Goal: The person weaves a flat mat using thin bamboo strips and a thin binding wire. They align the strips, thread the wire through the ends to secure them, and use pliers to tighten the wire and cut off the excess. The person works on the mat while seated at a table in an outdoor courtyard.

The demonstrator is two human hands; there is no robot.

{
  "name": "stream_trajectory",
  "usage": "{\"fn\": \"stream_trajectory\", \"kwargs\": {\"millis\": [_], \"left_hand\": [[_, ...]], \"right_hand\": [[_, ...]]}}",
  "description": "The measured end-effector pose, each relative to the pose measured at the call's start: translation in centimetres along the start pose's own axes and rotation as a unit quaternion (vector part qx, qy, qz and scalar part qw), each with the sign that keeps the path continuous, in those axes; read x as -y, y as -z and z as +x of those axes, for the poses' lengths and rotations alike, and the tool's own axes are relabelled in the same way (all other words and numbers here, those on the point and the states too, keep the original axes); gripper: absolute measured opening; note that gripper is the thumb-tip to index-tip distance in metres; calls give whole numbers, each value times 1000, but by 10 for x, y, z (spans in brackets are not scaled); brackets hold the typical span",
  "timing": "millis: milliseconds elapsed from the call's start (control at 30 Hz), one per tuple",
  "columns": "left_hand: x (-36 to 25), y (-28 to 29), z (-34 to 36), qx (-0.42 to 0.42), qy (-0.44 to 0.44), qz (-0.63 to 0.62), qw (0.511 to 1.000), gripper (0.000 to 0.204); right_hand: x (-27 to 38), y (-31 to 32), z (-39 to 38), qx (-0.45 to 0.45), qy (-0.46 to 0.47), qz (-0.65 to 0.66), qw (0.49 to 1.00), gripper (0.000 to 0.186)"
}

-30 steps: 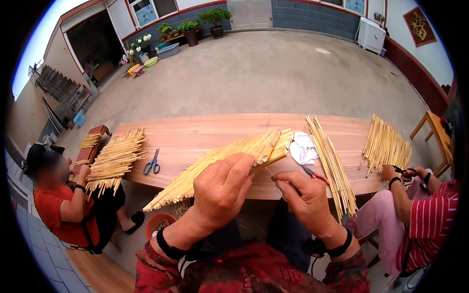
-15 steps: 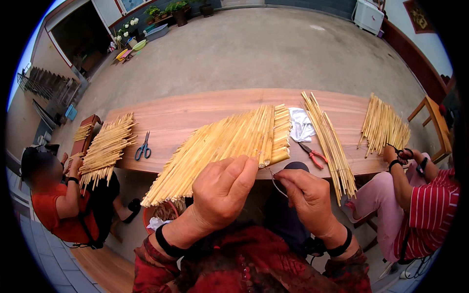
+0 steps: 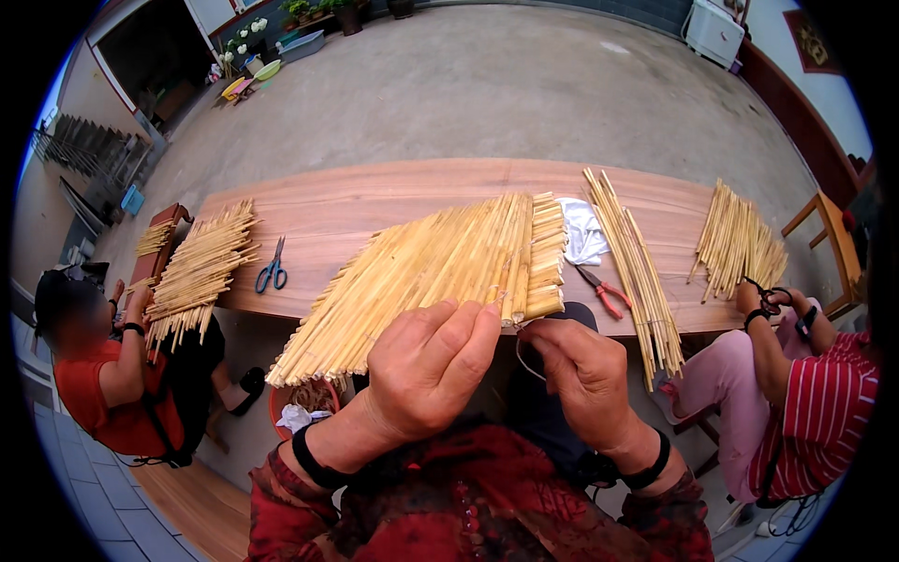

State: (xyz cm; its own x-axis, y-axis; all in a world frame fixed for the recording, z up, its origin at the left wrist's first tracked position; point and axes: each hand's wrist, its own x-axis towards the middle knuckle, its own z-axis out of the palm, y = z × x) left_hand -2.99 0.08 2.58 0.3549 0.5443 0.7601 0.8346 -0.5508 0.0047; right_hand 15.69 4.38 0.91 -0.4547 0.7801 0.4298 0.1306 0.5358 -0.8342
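A slanted mat of yellow reed stalks (image 3: 421, 272) lies in front of me, its near edge jutting over the table edge. My left hand (image 3: 433, 370) is closed on that near edge by the right end, thumb and forefinger pressed on the stalks. Just right of it, my right hand (image 3: 588, 379) pinches a thin pale cord (image 3: 527, 363), which curves below the fingertips close to the mat's corner. The cord's far end is hidden by the fingers.
On the wooden table (image 3: 309, 197) lie scissors (image 3: 272, 272), red-handled pliers (image 3: 604, 290), a white cloth (image 3: 582, 234) and loose reeds (image 3: 639, 281). People with reed bundles sit at left (image 3: 112, 375) and right (image 3: 796, 375). A red basin (image 3: 279, 403) stands below.
The mat's right end sits slightly farther up and right in view. My right fingertips have come a little nearer its corner, and the cord's curve has shifted left.
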Motion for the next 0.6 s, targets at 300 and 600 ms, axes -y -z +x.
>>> {"fn": "stream_trajectory", "kwargs": {"millis": [300, 600], "left_hand": [[6, -5, -8, -42, -38, 22, 998, 32], [7, -4, -11, -51, -37, 17, 998, 32]], "right_hand": [[3, -3, 0, 17, -56, 14, 998, 12], [2, -7, 0, 25, -62, 27, 997, 9]]}}
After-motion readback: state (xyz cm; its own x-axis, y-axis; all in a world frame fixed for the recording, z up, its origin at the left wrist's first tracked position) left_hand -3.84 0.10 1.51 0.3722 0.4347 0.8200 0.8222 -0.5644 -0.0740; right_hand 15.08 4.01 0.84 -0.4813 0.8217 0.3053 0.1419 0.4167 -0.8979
